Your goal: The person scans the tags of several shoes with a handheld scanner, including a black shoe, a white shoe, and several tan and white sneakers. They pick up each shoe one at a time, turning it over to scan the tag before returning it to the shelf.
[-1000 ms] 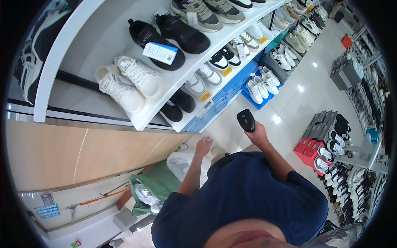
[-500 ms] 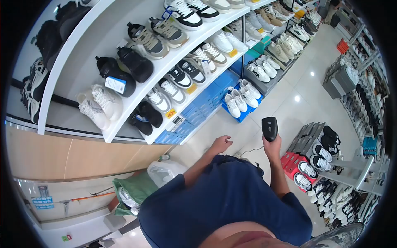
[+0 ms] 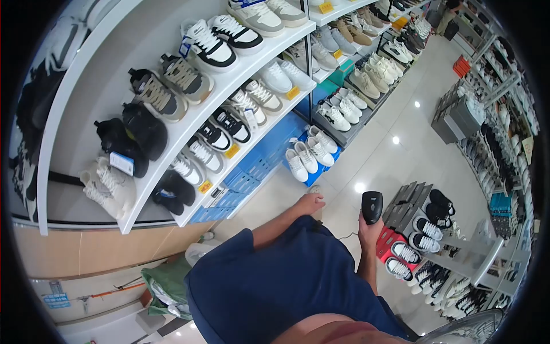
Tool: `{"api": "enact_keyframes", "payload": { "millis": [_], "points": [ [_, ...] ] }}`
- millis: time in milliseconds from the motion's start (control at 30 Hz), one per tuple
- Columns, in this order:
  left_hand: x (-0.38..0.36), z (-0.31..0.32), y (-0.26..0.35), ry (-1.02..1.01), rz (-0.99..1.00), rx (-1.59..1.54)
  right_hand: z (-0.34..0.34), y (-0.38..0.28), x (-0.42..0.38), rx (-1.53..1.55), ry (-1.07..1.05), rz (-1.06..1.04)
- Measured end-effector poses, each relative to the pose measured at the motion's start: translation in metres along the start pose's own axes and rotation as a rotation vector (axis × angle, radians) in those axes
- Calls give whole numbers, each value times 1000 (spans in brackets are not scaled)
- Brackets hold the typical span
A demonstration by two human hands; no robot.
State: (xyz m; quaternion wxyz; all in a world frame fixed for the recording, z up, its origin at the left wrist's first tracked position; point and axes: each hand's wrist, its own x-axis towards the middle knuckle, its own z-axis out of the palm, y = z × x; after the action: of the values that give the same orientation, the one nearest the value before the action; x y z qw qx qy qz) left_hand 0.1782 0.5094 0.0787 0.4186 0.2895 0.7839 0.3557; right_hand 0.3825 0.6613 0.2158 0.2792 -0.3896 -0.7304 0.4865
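Note:
My right hand (image 3: 370, 229) is wrapped round the handle of a black barcode scanner (image 3: 372, 207), held upright in front of my body. A thin cable (image 3: 348, 236) runs near that wrist. Bent in front of my waist, my left hand (image 3: 310, 203) has its fingers curled in, and no object shows in it. Beyond the left hand, several white sneakers (image 3: 310, 156) rest on a blue shoe box (image 3: 319, 174) on the floor. Beside the scanner stand grey shoe boxes (image 3: 403, 204) and a red shoe box (image 3: 387, 245) with black-and-white sneakers on them.
White shelves (image 3: 189, 131) full of sneakers run along the left and away from me. A green bag (image 3: 167, 281) stands at the lower left. Shoe racks (image 3: 501, 155) line the right side of the tiled aisle (image 3: 408, 123). Far off is another person (image 3: 447, 20).
The view has shifted, so the shelves sit further left and lower. My left hand's fingers have curled in more. The scanner stays in my right hand, a little lower in view.

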Motion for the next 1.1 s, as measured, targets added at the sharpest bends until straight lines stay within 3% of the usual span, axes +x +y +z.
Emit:
{"api": "enact_keyframes", "payload": {
  "millis": [200,333,467,667,733,867,933,1100],
  "points": [
    [88,-18,18,-2,20,1,19,-10,103,-45,-45,-47],
    [151,-57,35,123,67,-51,39,-32,184,-117,-99,-126],
    [189,-116,69,188,-9,-93,62,-58,252,-56,-122,-129],
    [246,-150,72,295,-201,-687,101,-64,328,47,-288,-191],
    [270,-153,70,337,-274,-1123,107,-62,354,55,-390,-160],
    [352,-169,60,389,-303,-1534,112,-54,417,90,-499,-224],
    [384,-179,69,570,-220,-1813,107,-47,451,70,-560,-163],
    [455,-222,102,928,-280,-1976,92,-25,543,40,-659,-228]
  ]
}}
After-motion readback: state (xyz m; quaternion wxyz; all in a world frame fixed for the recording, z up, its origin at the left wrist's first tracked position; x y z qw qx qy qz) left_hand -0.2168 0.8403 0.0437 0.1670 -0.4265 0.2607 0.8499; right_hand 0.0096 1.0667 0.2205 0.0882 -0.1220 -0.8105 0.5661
